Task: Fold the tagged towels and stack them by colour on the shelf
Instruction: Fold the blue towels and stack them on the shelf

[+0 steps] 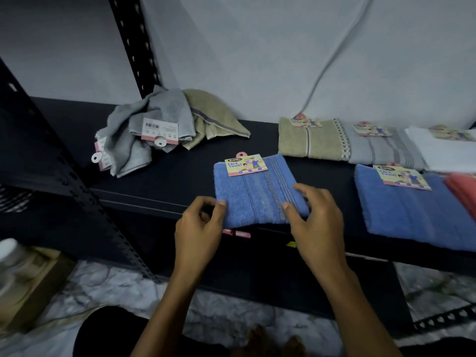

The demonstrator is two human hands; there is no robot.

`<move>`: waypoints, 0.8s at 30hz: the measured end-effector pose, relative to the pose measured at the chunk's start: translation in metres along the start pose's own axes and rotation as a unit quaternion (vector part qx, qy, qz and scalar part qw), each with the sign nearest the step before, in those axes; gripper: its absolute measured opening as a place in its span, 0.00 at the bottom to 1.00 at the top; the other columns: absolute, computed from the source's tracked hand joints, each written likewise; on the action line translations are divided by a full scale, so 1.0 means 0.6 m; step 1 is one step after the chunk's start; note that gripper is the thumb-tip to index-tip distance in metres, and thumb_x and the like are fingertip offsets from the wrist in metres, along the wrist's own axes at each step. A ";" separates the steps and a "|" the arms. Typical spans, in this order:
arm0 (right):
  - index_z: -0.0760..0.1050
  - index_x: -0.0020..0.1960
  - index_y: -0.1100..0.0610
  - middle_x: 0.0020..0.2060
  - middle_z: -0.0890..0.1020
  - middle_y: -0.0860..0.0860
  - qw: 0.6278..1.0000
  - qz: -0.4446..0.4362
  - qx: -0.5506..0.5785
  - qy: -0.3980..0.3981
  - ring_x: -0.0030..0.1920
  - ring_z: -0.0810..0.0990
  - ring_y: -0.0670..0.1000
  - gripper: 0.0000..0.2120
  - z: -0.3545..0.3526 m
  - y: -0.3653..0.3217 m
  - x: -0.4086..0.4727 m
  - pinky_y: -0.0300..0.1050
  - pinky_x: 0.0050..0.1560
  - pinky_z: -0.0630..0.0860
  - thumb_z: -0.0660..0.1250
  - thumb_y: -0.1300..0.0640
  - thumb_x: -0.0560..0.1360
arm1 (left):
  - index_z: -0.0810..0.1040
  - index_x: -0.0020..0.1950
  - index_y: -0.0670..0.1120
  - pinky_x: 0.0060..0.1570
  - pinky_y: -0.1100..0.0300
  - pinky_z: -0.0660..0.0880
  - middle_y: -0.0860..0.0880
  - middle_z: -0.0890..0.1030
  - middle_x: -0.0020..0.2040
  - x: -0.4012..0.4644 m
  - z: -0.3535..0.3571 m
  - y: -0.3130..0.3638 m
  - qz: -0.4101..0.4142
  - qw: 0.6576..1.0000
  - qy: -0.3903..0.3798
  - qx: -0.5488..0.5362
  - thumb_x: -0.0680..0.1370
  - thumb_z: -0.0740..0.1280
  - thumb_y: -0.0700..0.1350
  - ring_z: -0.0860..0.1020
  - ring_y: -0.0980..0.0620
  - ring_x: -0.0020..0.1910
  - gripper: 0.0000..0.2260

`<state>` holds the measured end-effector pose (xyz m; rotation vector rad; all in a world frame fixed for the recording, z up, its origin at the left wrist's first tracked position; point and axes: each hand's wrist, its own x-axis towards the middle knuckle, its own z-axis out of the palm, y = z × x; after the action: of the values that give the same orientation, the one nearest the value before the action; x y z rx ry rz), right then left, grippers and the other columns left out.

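Note:
A folded blue towel [255, 191] with a yellow "Face Towel" tag lies at the front edge of the dark shelf [167, 176]. My left hand [199, 233] pinches its near left corner. My right hand [315, 217] rests on its near right corner, thumb and fingers on the cloth. To the right lies another folded blue towel [412, 212]. Behind it stand a folded olive towel [309, 143], a grey one [381, 148] and a white one [443, 150], each tagged. A loose heap of grey and olive towels [154, 130] sits at the back left.
A pink-red towel [463, 189] shows at the right edge. Black perforated shelf posts [134, 45] rise at the left. A grey cable [332, 60] runs down the wall. A cardboard box [31, 279] stands on the marbled floor at lower left.

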<state>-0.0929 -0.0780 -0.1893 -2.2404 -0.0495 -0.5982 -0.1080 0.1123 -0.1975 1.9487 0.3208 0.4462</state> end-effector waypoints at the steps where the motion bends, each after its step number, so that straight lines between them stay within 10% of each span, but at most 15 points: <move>1: 0.77 0.63 0.60 0.54 0.78 0.55 1.000 -0.006 0.008 0.022 0.54 0.77 0.55 0.18 0.000 -0.001 -0.017 0.45 0.54 0.71 0.73 0.61 0.74 | 0.78 0.42 0.50 0.32 0.60 0.66 0.57 0.71 0.26 -0.004 0.001 -0.006 -0.022 0.999 -0.020 -0.037 0.77 0.69 0.52 0.69 0.59 0.26 0.07; 13: 0.76 0.56 0.44 0.48 0.72 0.49 0.975 0.085 0.191 0.079 0.49 0.81 0.47 0.18 -0.041 0.001 -0.089 0.36 0.46 0.77 0.72 0.63 0.73 | 0.73 0.64 0.56 0.41 0.61 0.77 0.44 0.82 0.49 -0.041 -0.023 -0.023 -0.038 0.938 -0.215 -0.268 0.78 0.60 0.28 0.79 0.54 0.45 0.25; 24: 0.63 0.69 0.29 0.57 0.80 0.49 0.918 0.156 0.298 -0.211 0.51 0.83 0.48 0.39 -0.072 0.013 -0.089 0.43 0.42 0.81 0.66 0.70 0.75 | 0.79 0.57 0.49 0.45 0.60 0.79 0.52 0.84 0.54 -0.057 -0.023 -0.030 -0.060 0.928 -0.221 -0.293 0.72 0.70 0.42 0.82 0.53 0.52 0.14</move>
<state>-0.1561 -0.1060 -0.1937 -1.6878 -0.0772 0.0852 -0.1453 0.1164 -0.2148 1.3777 0.0035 0.0015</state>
